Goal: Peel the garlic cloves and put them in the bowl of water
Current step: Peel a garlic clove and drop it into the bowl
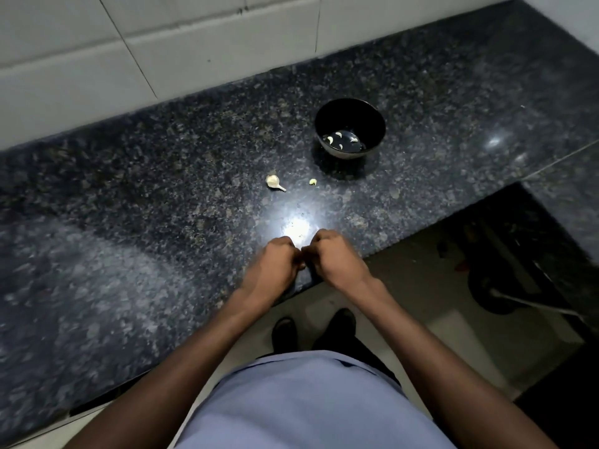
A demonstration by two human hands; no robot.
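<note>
From the camera on my head, I see no words or labels on anything.

I stand at a dark speckled stone counter (136,196). It is shiny, and a bright spot of light glows on it just past my hands. Behind the counter is a wall of big white tiles (81,59). The room is dim. Down low I see my blue shirt (301,406), my two dark shoes (285,332) and a pale floor (421,286). There is a dark gap under the counter on my right, with things in it that I cannot make out.

My left hand (275,264) and my right hand (337,257) are close together at the near edge of the counter. The fingers of both are curled in, and the tips meet in the middle. They seem to pinch something tiny, but it is hidden, so I cannot tell what it is.

A black bowl (350,128) sits farther back on the counter, to the right. Four peeled garlic cloves (338,135) lie in the water in it. A garlic bulb piece (274,182) with a stem lies on the counter, near the bowl. A single small clove (313,182) lies just beside the bowl's front.
</note>
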